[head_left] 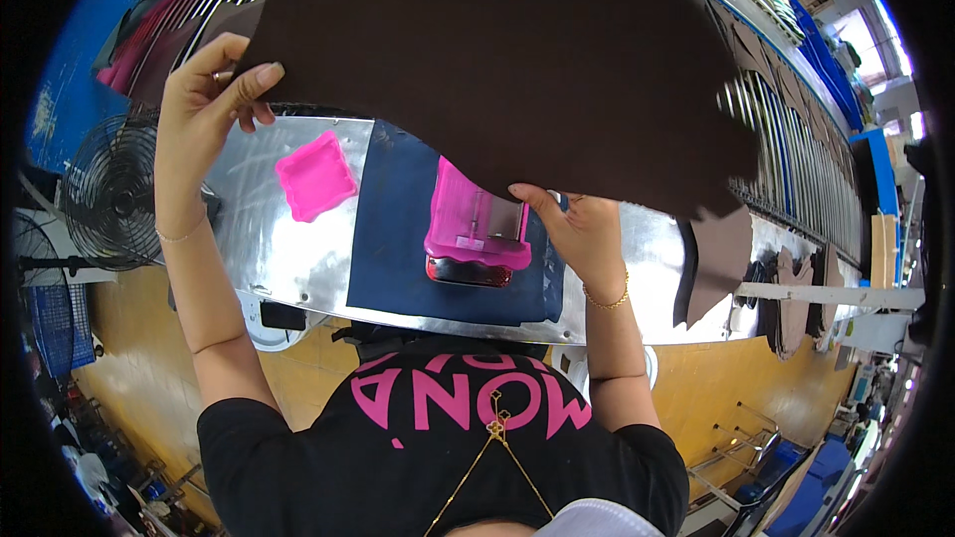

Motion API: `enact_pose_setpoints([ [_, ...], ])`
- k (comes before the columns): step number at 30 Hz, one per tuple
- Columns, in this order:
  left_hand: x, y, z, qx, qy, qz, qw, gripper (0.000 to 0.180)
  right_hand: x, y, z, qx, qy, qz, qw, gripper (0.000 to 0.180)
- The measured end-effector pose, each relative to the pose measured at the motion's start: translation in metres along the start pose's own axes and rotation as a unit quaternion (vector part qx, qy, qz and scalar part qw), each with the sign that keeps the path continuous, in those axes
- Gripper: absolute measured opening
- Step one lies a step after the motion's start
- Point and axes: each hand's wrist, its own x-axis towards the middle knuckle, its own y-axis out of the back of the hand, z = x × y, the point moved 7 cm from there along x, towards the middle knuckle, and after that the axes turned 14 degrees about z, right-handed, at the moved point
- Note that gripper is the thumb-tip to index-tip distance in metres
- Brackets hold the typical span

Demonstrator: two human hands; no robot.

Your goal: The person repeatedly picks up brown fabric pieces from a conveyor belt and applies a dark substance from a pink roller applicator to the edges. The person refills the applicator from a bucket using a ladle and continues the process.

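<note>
A large dark brown sheet of leather-like material (477,50) is raised over the table and fills the upper middle of the view. My left hand (211,104) pinches its left edge between thumb and fingers. At the lower edge of the sheet, my right hand (580,231) grips with the thumb on the near side, its other fingers partly hidden. Below the sheet stands a pink wavy-edged container (438,229) with small things inside, on a dark blue mat (398,268). A dark red, shiny object (468,272) shows at its near side.
A pink wavy-edged tray (316,177) lies on the metal table (249,259) at the left. Beyond it is a black fan (124,189). Slatted racks (811,164) with brown pieces run along the right. Another brown piece (718,259) hangs over the table's near edge.
</note>
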Motion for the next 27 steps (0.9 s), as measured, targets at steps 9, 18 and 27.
enact_pose_setpoints([
  [9,-0.051,-0.063,-0.04,0.052,0.121,-0.173,0.976,0.011,-0.034,0.042,0.029,-0.111,-0.027,-0.052,0.992,0.028],
  [18,-0.067,-0.169,0.025,0.108,-0.23,-0.306,0.917,0.011,-0.111,0.135,0.073,-0.123,-0.199,0.04,0.971,0.017],
  [27,-0.077,-0.251,0.085,-0.06,-0.287,-0.318,0.902,0.051,-0.104,0.293,-0.001,-0.3,-0.114,0.318,0.892,0.016],
])
